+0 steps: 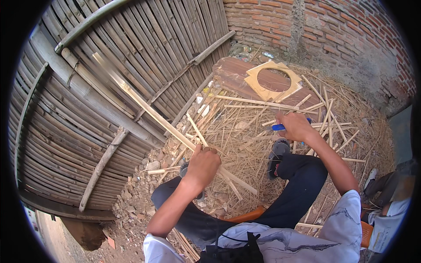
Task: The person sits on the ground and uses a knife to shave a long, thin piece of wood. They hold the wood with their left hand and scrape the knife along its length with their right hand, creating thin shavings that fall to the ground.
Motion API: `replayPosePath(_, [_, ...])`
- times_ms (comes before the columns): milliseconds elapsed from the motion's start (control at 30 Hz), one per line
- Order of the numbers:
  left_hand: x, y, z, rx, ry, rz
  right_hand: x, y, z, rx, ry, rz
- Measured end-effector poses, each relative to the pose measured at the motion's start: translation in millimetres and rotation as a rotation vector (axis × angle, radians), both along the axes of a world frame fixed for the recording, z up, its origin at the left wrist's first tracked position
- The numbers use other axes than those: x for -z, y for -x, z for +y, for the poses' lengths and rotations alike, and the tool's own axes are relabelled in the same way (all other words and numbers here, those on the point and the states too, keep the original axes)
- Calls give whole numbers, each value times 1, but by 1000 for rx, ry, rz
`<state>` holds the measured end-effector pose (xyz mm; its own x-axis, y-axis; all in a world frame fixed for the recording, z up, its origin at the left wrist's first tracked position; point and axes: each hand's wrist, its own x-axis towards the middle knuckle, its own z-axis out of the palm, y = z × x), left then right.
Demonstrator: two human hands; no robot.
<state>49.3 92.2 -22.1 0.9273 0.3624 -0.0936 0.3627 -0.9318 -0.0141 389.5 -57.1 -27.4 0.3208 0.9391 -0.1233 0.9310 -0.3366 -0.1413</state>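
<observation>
Plenty of shavings down already, left hand (pixel 202 165) clamped round a long bamboo strip (pixel 144 105), right hand (pixel 294 126) gripping what's probably a blue-handled knife (pixel 278 127), strip not finished.

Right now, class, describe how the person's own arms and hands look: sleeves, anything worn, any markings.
Both forearms are bare. The left hand and right hand wear no gloves; no watch or wristband shows. Short sleeves end above the elbows: the right sleeve is white with thin dark crack-like lines, the left sleeve is plain white where visible. Whether any ring is worn cannot be told.
</observation>
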Motion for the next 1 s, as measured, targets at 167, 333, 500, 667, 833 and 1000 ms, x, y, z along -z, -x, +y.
replayPosePath(167, [-23,-11,2,1,115,49,11,56,-13,68,-365,724])
replayPosePath(333, [-55,-9,1,-30,169,24,30,139,-41,-32,-371,887])
replayPosePath(500, [-61,-5,3,12,135,-154,45,172,-40,39,-482,801])
replayPosePath(667, [-81,0,-12,28,-111,-720,65,182,-35,134,-650,939])
replayPosePath(833, [-26,11,-34,-277,569,-1220,73,193,-24,148,-730,1233])
replayPosePath(1000, [0,5,-44,-223,815,-926,58,212,-16,86,-756,1436])
